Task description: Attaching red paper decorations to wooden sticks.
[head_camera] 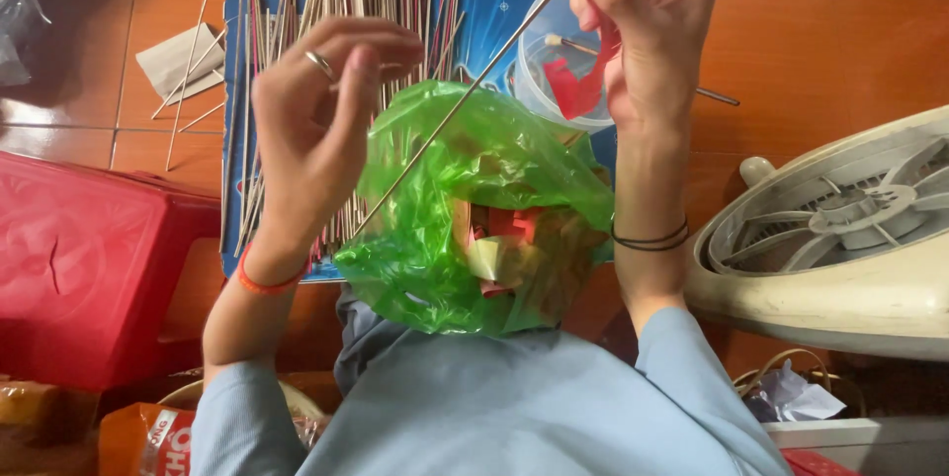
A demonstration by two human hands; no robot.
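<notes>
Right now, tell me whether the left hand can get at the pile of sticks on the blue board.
Probably yes. The left hand hovers directly over the pile of sticks on the blue board, fingers loosely curled and seemingly empty. Only the green plastic bag sits beside it, not between.

Both forearms raised, sleeves light blue. Left hand (316, 120): back toward camera, wrist bent, fingers (381, 41) curled forward with tips drawn together, ring on one finger, orange band at wrist. Right hand (652, 21): palm toward camera, fingers pinched, dark bands at wrist.
</notes>
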